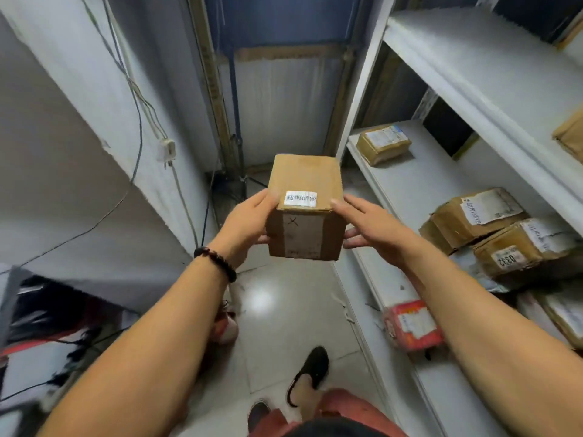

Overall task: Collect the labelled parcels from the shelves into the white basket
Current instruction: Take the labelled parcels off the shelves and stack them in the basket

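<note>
A small brown cardboard parcel (305, 203) with a white label on top is held up in the aisle between both hands. My left hand (246, 225), with a dark bead bracelet at the wrist, grips its left side. My right hand (367, 223) presses flat against its right side, fingers stretched out. More labelled parcels lie on the white shelves (419, 190) to the right: one at the far end (383, 144), two brown ones (473, 217) (523, 247) side by side, and a red-and-white one (413, 324) lower down. No white basket is in sight.
White shelving on the left wall (94, 146) carries dangling cables and a plug (166, 150). The narrow tiled aisle (284, 310) ends at a corrugated panel (284, 99). Dark and red items (47, 323) sit at lower left. My feet (307, 376) stand on the floor below.
</note>
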